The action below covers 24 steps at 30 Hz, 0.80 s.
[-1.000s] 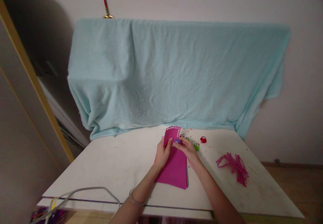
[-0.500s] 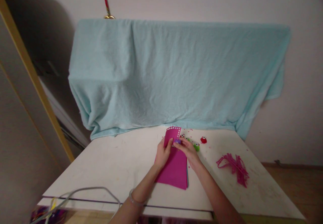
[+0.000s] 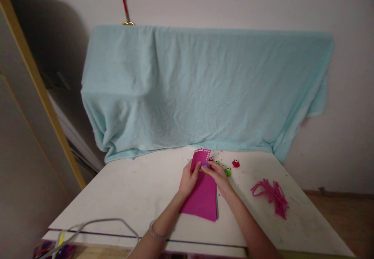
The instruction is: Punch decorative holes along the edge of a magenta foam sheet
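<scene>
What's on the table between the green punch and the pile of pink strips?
Head view: bare white table between green punch and pink strips; the red punch sits farther back.
</scene>
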Each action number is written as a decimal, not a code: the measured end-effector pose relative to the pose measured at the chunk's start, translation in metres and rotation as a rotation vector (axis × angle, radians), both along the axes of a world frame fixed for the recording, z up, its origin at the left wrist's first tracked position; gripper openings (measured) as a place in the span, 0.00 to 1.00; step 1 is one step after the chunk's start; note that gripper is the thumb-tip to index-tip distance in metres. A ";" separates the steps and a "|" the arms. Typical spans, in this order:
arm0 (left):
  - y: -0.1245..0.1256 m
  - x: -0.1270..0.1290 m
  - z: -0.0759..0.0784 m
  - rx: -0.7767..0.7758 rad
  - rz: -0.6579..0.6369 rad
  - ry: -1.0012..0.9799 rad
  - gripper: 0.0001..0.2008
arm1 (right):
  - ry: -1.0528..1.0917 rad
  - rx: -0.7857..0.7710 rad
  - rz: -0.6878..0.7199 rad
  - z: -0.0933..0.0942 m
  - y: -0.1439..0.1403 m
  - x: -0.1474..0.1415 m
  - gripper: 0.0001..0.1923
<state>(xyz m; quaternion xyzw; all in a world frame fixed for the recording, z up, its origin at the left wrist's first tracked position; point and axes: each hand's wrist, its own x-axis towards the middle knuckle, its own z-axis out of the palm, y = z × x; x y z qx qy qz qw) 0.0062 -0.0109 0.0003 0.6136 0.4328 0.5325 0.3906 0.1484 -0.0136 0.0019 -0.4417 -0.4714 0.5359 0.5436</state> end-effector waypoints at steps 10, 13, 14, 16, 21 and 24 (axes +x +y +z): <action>-0.001 0.001 0.001 -0.024 0.010 0.009 0.21 | 0.010 0.004 0.027 0.003 -0.003 0.001 0.18; -0.001 0.000 0.001 -0.039 0.003 0.018 0.21 | 0.006 0.000 0.029 0.006 -0.005 0.001 0.18; -0.001 0.000 0.001 -0.044 0.001 0.021 0.21 | 0.001 -0.001 0.034 0.007 -0.005 0.001 0.17; -0.001 0.000 0.001 -0.053 0.002 0.022 0.22 | -0.013 -0.003 0.033 0.009 -0.006 0.000 0.17; -0.001 0.001 0.001 -0.064 0.005 0.031 0.22 | -0.042 0.002 -0.022 0.010 -0.005 -0.001 0.17; -0.001 0.001 0.000 -0.057 -0.010 0.047 0.22 | -0.050 -0.003 -0.040 0.008 -0.003 -0.001 0.17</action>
